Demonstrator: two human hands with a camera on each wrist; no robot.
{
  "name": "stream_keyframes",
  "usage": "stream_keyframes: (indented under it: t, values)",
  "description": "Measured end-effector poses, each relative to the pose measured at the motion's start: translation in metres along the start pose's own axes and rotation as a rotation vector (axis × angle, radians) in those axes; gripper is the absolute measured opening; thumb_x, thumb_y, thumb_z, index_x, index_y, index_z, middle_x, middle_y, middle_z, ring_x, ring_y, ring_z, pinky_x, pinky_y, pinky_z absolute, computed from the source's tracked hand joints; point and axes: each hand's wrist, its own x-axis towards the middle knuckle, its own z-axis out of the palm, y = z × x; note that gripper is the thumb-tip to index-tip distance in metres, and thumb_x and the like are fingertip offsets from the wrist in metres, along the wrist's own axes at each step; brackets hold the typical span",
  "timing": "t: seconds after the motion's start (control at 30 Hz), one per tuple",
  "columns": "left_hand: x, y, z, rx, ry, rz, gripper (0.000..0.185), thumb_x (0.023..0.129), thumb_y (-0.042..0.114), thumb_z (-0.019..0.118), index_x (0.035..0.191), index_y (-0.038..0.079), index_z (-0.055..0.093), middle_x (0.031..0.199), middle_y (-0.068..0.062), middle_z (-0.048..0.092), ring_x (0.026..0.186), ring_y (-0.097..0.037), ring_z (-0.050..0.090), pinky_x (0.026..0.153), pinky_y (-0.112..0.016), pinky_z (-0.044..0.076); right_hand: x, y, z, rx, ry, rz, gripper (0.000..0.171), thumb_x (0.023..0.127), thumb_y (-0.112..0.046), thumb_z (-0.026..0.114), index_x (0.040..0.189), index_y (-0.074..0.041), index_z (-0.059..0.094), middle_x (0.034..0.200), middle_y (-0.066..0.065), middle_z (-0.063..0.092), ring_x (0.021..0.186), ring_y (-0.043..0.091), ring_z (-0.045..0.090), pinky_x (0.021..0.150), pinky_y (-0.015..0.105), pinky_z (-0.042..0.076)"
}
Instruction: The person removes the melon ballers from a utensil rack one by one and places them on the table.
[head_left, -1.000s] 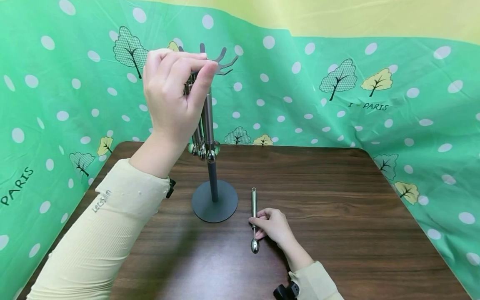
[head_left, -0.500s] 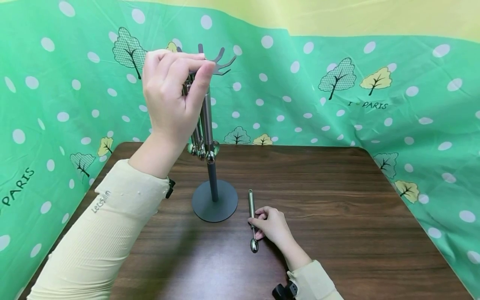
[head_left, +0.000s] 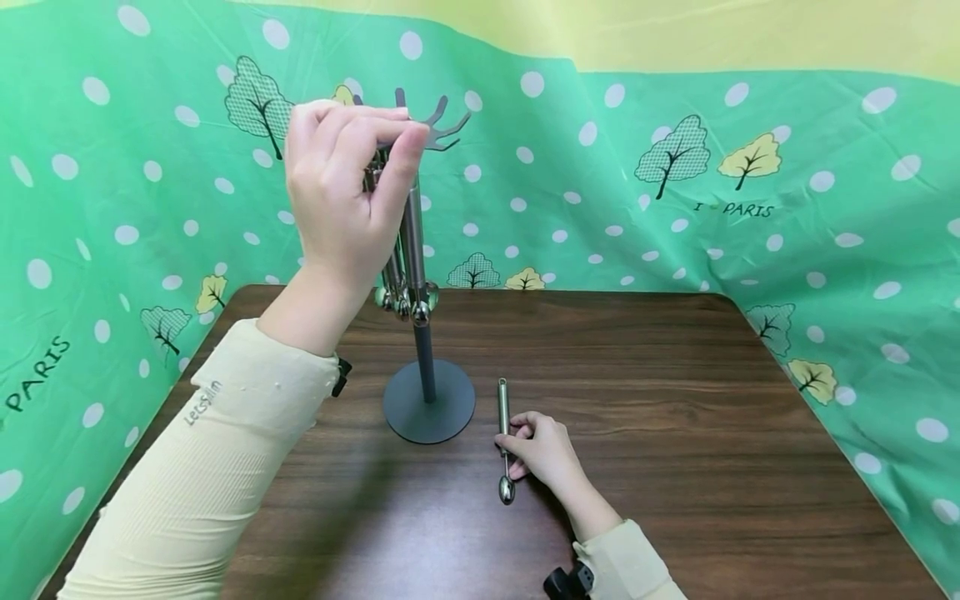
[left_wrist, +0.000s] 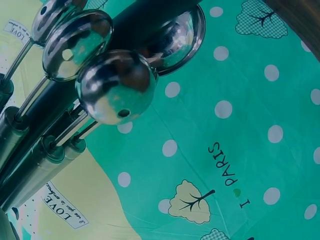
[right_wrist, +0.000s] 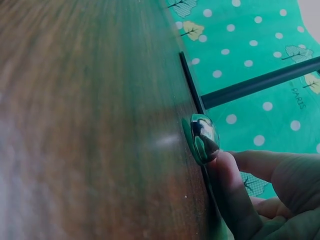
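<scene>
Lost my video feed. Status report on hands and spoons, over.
Left hand grips hung spoons at rack top. Right hand pinches spoon lying on table. Nothing between them.

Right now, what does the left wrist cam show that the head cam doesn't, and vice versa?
Left wrist only: the hanging scoops' bowls close up from below, with their handles running into the lower left corner.

Head only: the left hand pinching at the hooks on top of the stand, the right hand gripping a scoop lying on the table, and both sleeves.

Both: the cluster of hung scoops, the stand's pole and the green polka-dot backdrop.
</scene>
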Motion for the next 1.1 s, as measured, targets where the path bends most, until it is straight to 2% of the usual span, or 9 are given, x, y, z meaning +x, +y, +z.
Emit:
stream_keyframes:
  t: [0.1,0.2,0.53,0.77,0.87,1.0,1.1]
  values:
    - [0.001,0.000,0.000,-0.006,-0.013,0.004,0.050,0.096,0.051,0.055,0.086,0.006,0.075,0.095,-0.008,0.076,0.098,-0.033,0.057,0.094,-0.033,0.039,0.000,-0.001,-0.001,0.002,-0.002,0.000,0.042,0.085,-0.009,0.075,0.120,0.009,0.059,0.080,0.009,0.065,0.044,0.012,0.063,0.046,0.032,0.056]
    - [0.002,-0.002,-0.002,-0.019,-0.036,0.004,0.056,0.096,0.056,0.052,0.087,0.005,0.075,0.096,-0.009,0.076,0.099,-0.033,0.057,0.095,-0.033,0.038,-0.001,-0.001,-0.001,0.002,-0.003,0.009,0.047,0.085,-0.010,0.075,0.124,0.009,0.056,0.083,0.010,0.065,0.044,0.012,0.063,0.047,0.032,0.056]
    - [0.003,-0.004,-0.011,-0.038,-0.105,0.056,0.054,0.098,0.053,0.051,0.094,0.004,0.075,0.101,-0.012,0.075,0.101,-0.035,0.057,0.097,-0.036,0.037,0.003,-0.007,-0.006,-0.027,0.027,-0.021,0.051,0.087,-0.014,0.075,0.129,0.007,0.054,0.081,0.009,0.066,0.046,0.013,0.062,0.046,0.032,0.055]
    - [0.005,-0.008,-0.015,-0.083,-0.128,0.089,0.050,0.099,0.048,0.051,0.101,0.003,0.073,0.100,-0.014,0.074,0.100,-0.035,0.058,0.102,-0.037,0.035,0.004,-0.027,-0.011,-0.027,0.062,-0.086,0.047,0.088,-0.017,0.074,0.128,0.003,0.057,0.080,0.008,0.065,0.047,0.013,0.061,0.048,0.034,0.056]
    - [0.005,-0.009,-0.017,-0.104,-0.129,0.076,0.049,0.098,0.047,0.051,0.104,0.002,0.072,0.100,-0.014,0.073,0.098,-0.034,0.057,0.101,-0.036,0.035,0.005,-0.041,-0.013,-0.002,0.063,-0.107,0.044,0.089,-0.019,0.074,0.126,0.000,0.059,0.081,0.008,0.065,0.049,0.014,0.061,0.051,0.037,0.057]
    - [0.005,-0.011,-0.019,-0.100,-0.139,0.036,0.056,0.098,0.051,0.049,0.109,0.000,0.069,0.106,-0.015,0.071,0.104,-0.034,0.055,0.101,-0.036,0.037,0.004,-0.061,-0.017,0.042,0.065,-0.144,0.041,0.089,-0.021,0.073,0.124,-0.005,0.061,0.082,0.010,0.067,0.054,0.018,0.063,0.057,0.040,0.058]
    - [0.006,-0.012,-0.020,-0.111,-0.137,0.003,0.052,0.096,0.046,0.052,0.110,-0.002,0.067,0.110,-0.016,0.070,0.109,-0.033,0.055,0.102,-0.035,0.038,0.003,-0.074,-0.019,0.068,0.063,-0.185,0.039,0.090,-0.021,0.072,0.123,-0.006,0.061,0.085,0.015,0.070,0.058,0.017,0.064,0.060,0.036,0.058]
